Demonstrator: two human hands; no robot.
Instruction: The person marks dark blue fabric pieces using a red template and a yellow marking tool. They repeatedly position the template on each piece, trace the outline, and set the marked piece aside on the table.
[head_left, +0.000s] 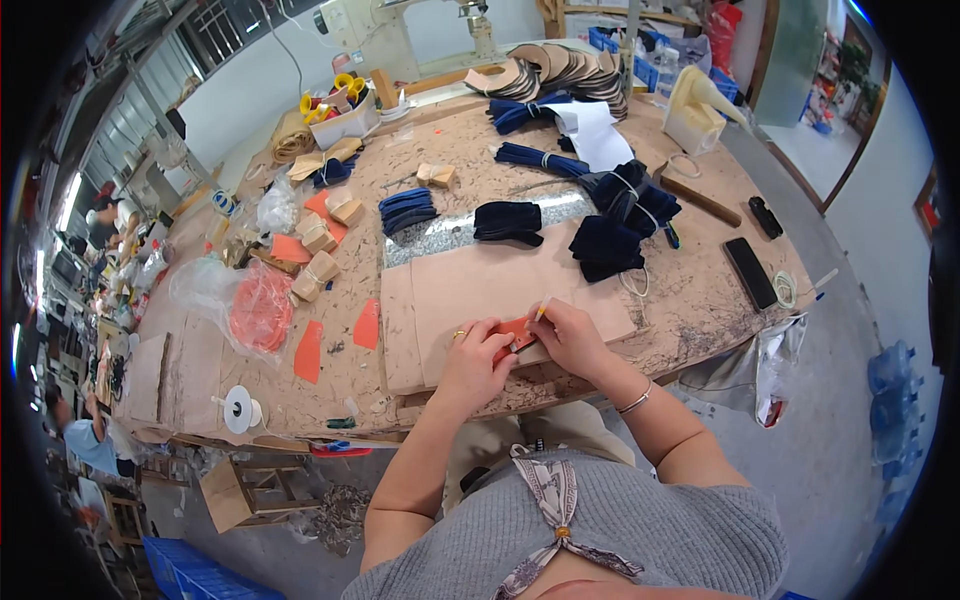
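My left hand (478, 362) is closed on a small orange piece (517, 327), its fingers pressing along the left end. My right hand (572, 338) pinches a slim pen-like tool (542, 311), whitish with a yellow part, at the right end of that piece. Something dark shows under the orange piece, too small to make out. Both hands work over the near edge of a pale tan board (440, 310). Beyond them on the board lie a stack of dark blue fabric pieces (507, 221) and a larger dark bundle (608, 247).
Flat orange pieces (308, 352) lie left of the board, near a clear bag of red-orange pieces (262, 310) and banded tan bundles (316, 277). At right are a black block (750, 273) and a wooden stick (701, 201). A white spool (241, 410) stands near the left edge.
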